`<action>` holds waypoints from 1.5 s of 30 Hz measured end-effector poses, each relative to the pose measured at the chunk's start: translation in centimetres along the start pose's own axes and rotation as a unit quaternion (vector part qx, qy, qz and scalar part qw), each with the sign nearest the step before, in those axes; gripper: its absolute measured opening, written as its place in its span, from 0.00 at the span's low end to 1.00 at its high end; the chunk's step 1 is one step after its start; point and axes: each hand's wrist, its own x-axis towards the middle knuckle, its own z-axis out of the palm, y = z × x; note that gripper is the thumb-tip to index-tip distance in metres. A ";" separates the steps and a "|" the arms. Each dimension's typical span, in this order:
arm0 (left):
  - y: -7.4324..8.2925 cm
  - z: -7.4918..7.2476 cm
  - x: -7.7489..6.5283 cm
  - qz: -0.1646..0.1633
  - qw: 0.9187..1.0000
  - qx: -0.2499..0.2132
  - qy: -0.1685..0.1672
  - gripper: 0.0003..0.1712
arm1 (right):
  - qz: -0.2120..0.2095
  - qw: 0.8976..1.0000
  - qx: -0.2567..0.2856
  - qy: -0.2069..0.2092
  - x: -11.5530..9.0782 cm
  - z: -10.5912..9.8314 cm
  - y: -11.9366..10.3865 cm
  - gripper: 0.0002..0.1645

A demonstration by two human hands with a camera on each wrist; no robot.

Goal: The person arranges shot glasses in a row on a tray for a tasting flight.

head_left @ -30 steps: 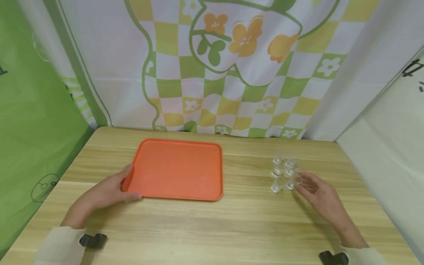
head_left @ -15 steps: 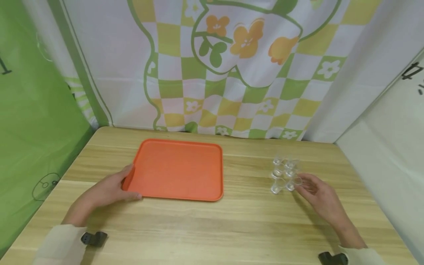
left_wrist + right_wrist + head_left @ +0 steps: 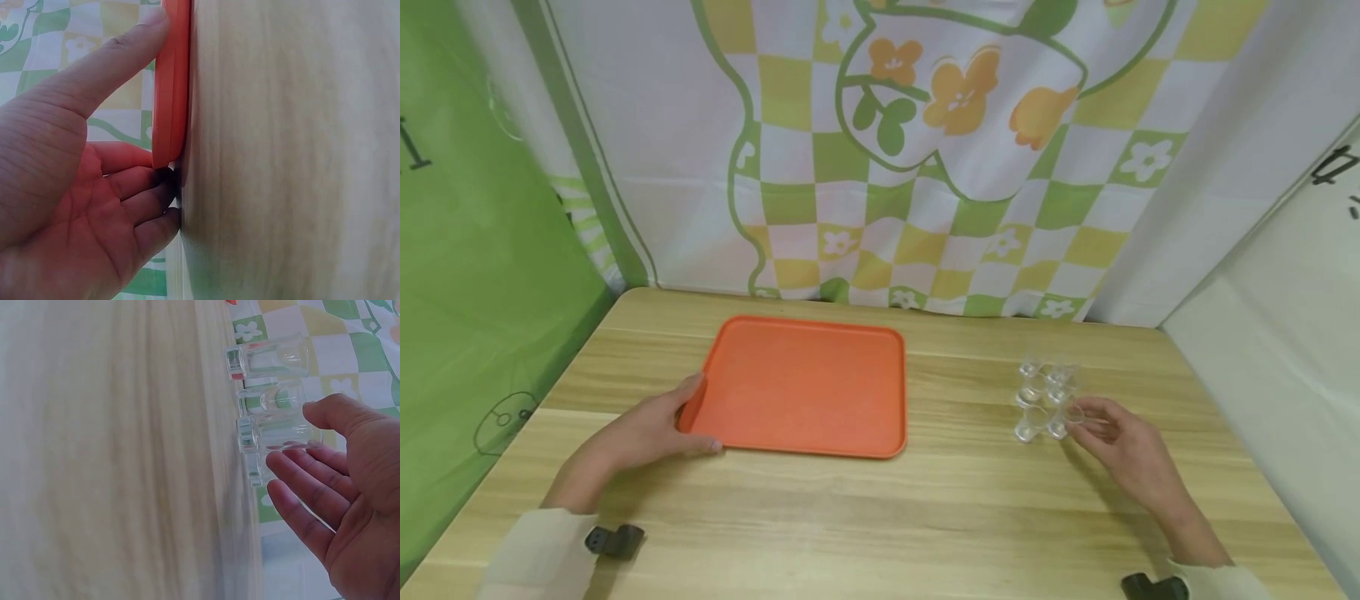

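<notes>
An orange-red rectangular tray [image 3: 805, 387] lies flat on the wooden table. At its near left corner my left hand [image 3: 651, 425] holds it, thumb along the front rim and fingers around the left side. In the left wrist view, fingertips of the left hand [image 3: 94, 200] reach the tray's [image 3: 170, 94] lower edge. On the right, several clear shot glasses [image 3: 1026, 396] stand upright in two close rows. My right hand [image 3: 1127, 450] has its thumb and fingers about the near right shot glass [image 3: 278, 432], near the rim. Other fingers of the right hand [image 3: 337, 481] extend beside it.
The wooden table [image 3: 865, 525] runs to a patterned curtain [image 3: 940, 233] at the back. A green sheet [image 3: 490, 317] hangs at the left and a white one [image 3: 1285, 317] at the right. Neighbouring glasses [image 3: 269, 359] stand close to the one in the right hand.
Both hands, the tray and the glasses stay in place. Only the head view shifts very slightly.
</notes>
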 end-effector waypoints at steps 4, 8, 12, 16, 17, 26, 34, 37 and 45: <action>0.1 0.0 0.0 -0.001 1.000 0.002 -0.001 0.71 | 0.005 1.000 -0.003 -0.003 -0.1 -0.1 -0.1 0.23; 0.2 -0.1 -0.2 -0.005 1.000 0.003 -0.002 0.71 | 0.008 1.000 -0.001 -0.009 0.0 -0.3 -0.2 0.24; 0.2 -0.1 -0.2 -0.008 1.000 0.002 -0.003 0.71 | 0.007 1.000 -0.002 -0.008 0.3 -0.6 -0.5 0.23; 0.2 -0.1 -0.1 -0.010 1.000 -0.003 -0.004 0.71 | 0.006 1.000 -0.007 -0.002 0.5 -1.0 -0.8 0.22; 0.2 -0.1 -0.1 -0.010 1.000 -0.003 -0.003 0.71 | 0.006 1.000 -0.006 -0.002 0.6 -1.0 -0.9 0.22; 0.1 -0.1 -0.1 -0.004 1.000 0.000 0.001 0.70 | 0.003 0.999 -0.026 0.027 1.0 -1.9 -1.8 0.21; 0.2 -0.2 -0.1 -0.001 1.000 -0.001 0.005 0.70 | -0.027 0.999 -0.007 0.034 1.6 -2.0 -3.3 0.21; 0.1 -0.2 -0.1 0.001 1.000 0.000 0.004 0.70 | -0.029 0.999 -0.008 0.033 2.1 -2.0 -4.0 0.20; 0.0 -0.4 0.0 0.002 1.000 0.007 -0.004 0.71 | -0.046 0.999 0.009 0.026 3.6 -1.3 -6.1 0.21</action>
